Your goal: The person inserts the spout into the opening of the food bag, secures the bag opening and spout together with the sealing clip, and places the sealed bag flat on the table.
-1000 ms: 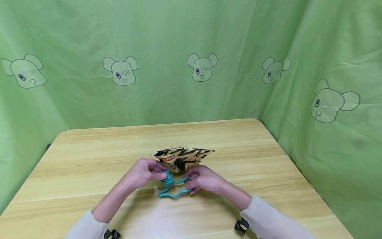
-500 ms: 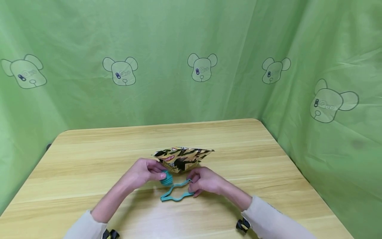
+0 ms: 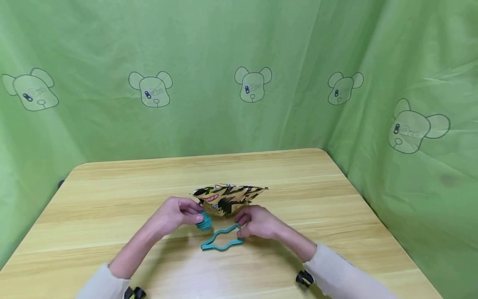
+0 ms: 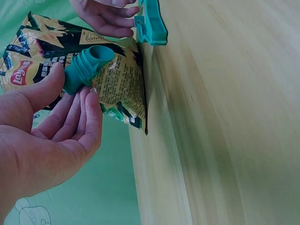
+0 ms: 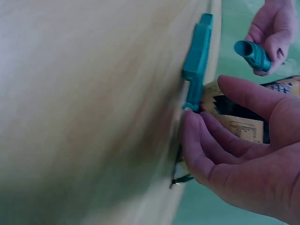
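Note:
My left hand [image 3: 175, 216] pinches a hollow, ribbed teal spout [image 4: 86, 68] between thumb and fingertips, its round open end facing away from the palm. On the table in front of the bag lies a teal bag clip [image 3: 222, 249], its two long arms spread apart in a V. Beside the spread ends is my right hand [image 3: 257, 223]. In the right wrist view its fingertips are right at one end of the clip [image 5: 199, 49], while the thumb stands well away from it. Behind both hands sits a gold and black snack bag [image 3: 229, 197], partly overlapped by my left fingers.
The wooden table [image 3: 112, 195] has rounded far corners. A green curtain [image 3: 209, 124] printed with bear heads hangs behind it and along its right side.
The spout has come away from the clip and shifted slightly left with my left hand. The clip has come down onto the table, and my right fingers have loosened from it.

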Tool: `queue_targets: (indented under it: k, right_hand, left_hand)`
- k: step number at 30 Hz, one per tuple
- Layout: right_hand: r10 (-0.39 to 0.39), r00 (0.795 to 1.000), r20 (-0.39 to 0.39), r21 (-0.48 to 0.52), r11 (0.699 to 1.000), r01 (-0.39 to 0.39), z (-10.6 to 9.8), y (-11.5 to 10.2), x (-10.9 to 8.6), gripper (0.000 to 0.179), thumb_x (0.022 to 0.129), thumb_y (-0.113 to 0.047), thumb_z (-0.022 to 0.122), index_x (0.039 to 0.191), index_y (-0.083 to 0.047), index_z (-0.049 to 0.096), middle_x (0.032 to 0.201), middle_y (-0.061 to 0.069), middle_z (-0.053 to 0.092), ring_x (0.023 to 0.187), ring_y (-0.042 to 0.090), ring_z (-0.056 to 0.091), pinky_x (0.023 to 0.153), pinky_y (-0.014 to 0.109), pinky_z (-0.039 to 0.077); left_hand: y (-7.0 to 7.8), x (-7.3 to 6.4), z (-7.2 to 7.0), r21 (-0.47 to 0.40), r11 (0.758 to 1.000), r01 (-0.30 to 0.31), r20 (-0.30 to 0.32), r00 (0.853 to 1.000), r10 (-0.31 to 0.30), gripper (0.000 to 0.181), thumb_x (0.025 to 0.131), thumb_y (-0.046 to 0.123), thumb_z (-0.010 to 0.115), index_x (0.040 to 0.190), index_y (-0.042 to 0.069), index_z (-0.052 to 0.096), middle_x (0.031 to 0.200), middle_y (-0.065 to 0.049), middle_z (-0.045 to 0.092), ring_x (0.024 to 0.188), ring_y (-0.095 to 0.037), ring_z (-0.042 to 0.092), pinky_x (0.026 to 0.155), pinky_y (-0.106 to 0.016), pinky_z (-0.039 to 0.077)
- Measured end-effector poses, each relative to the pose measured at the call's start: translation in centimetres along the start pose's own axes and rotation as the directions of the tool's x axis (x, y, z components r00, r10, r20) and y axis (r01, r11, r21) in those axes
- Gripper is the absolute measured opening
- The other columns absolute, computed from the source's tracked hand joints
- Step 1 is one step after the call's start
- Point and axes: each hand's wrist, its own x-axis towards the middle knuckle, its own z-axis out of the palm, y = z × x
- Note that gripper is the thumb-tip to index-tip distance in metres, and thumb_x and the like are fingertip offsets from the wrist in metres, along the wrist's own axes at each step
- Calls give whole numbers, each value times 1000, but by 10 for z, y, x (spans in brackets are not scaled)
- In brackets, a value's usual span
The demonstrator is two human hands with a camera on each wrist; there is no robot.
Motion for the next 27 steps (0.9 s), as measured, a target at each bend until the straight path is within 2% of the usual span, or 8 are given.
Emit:
queue_targets:
  k: [7, 10, 13, 17, 21, 27]
  right_hand:
    - [-47, 999, 12, -81, 996, 48, -18, -15, -5, 37, 85, -17, 75, 115, 2, 68, 94, 3, 71, 82, 20, 67, 74, 33, 57]
    - [-64, 998, 10, -163, 984, 65, -22, -24, -9, 28, 90, -21, 70, 111, -2, 72, 93, 0, 73, 80, 19, 68, 71, 33, 56]
    - [-80, 997, -20, -241, 968, 73, -25, -35, -14, 22, 95, -25, 67, 105, -8, 75, 90, 0, 74, 74, 15, 65, 66, 32, 53]
    - [-143, 987, -72, -276, 954, 118, -27, -49, -18, 17, 97, -23, 67, 100, -9, 76, 83, 0, 73, 66, 11, 60, 59, 29, 51]
    - [-259, 955, -144, -333, 922, 199, -27, -61, -23, 13, 96, -20, 68, 98, -11, 78, 82, -6, 72, 68, 5, 62, 63, 23, 52]
    - [-400, 879, -258, -380, 879, 288, -22, -84, -27, 13, 93, -16, 70, 103, -10, 77, 84, -7, 74, 73, 2, 65, 68, 21, 54]
  left_hand:
    - [1, -2, -7, 15, 999, 33, -37, 999, -32, 29, 88, 18, 79, 112, 3, 73, 95, -5, 75, 88, -17, 70, 88, -38, 56]
    - [1, -3, -11, 29, 998, 50, -62, 997, -48, 29, 88, 19, 79, 113, 4, 73, 96, -5, 74, 89, -17, 69, 88, -38, 56]
    - [0, -3, -17, 45, 998, 53, -77, 996, -49, 29, 89, 20, 79, 114, 5, 73, 97, -5, 74, 89, -17, 69, 87, -38, 55]
    - [-1, -3, -25, 83, 996, 40, -95, 995, -32, 28, 90, 21, 78, 114, 6, 73, 96, -4, 74, 89, -17, 69, 85, -36, 55]
    - [-1, -4, -34, 113, 993, 38, -119, 993, -24, 29, 90, 21, 77, 114, 5, 73, 97, -5, 74, 89, -17, 68, 84, -35, 55]
    - [9, -7, -45, 131, 991, 40, -143, 989, -21, 34, 92, 25, 76, 119, 6, 72, 101, -5, 74, 94, -17, 68, 90, -42, 55]
